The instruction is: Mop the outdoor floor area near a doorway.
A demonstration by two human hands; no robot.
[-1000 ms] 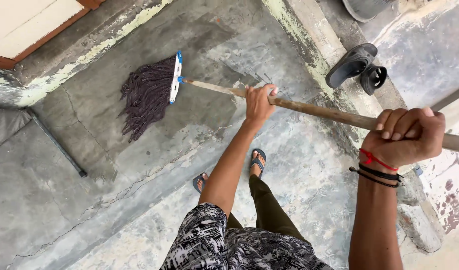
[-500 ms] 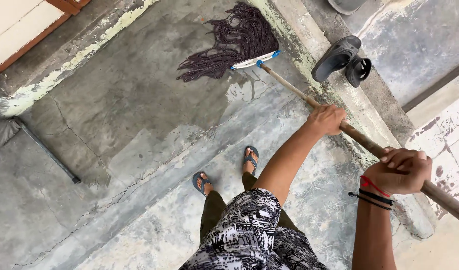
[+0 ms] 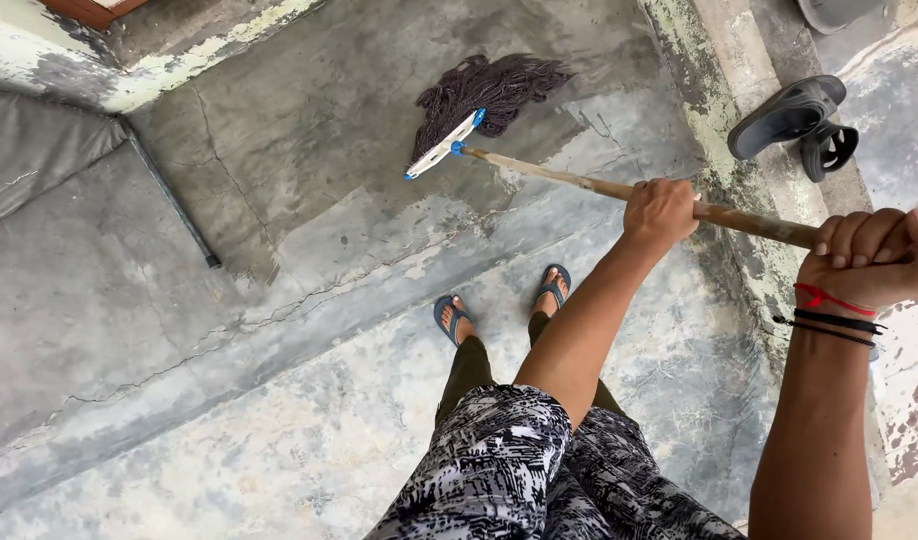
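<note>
Dark purple strands of the mop head (image 3: 494, 88) had swung from the far curb back toward twelve o'clock of our feet, wiping wet concrete floor (image 3: 279, 300). Our left hand (image 3: 659, 208) was wrapped shut midway round the wooden handle (image 3: 569, 178); our right hand (image 3: 872, 255) clenched its end at three o'clock, arms outstretched.

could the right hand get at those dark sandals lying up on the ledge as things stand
Probably not as it stands: the right hand is wrapped around the mop handle, and the sandals lie apart from it, up on the ledge.
</note>
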